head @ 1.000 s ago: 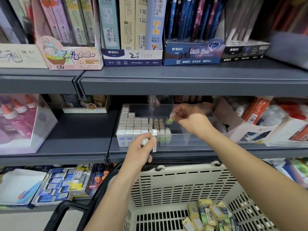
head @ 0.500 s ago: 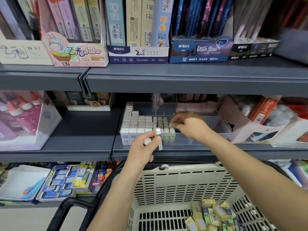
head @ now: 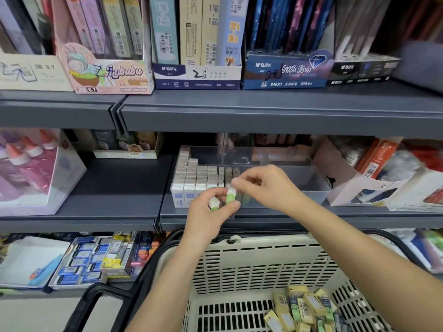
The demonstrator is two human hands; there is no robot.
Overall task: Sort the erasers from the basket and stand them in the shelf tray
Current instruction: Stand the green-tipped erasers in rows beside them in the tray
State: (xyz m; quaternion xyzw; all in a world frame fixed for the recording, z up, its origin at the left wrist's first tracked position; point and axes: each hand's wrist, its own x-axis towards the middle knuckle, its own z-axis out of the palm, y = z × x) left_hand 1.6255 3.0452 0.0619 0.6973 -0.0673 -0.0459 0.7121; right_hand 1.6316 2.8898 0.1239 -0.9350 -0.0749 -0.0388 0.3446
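A clear shelf tray [head: 311, 188] holds rows of white erasers [head: 191, 178] standing at its left, with a few green ones beside them. In front of the tray, my left hand [head: 208, 216] grips two green-sleeved erasers: one [head: 214, 202] by the fingers and one [head: 231, 195] upright by the thumb. My right hand [head: 266, 185] reaches over from the right and pinches the top of that upright eraser. Below, the beige basket [head: 263, 259] holds several loose yellow and green erasers [head: 304, 307] in its right corner.
The right half of the tray holds nothing. An open cardboard box of goods [head: 374, 178] stands right of the tray, and a glue bottle box [head: 31, 171] sits at the far left. Pencil lead boxes [head: 196, 75] line the upper shelf. Black basket handles [head: 96, 305] rise at lower left.
My right hand set its eraser down among the green ones in the tray, then drew back to my left hand and took hold of the upright eraser there.
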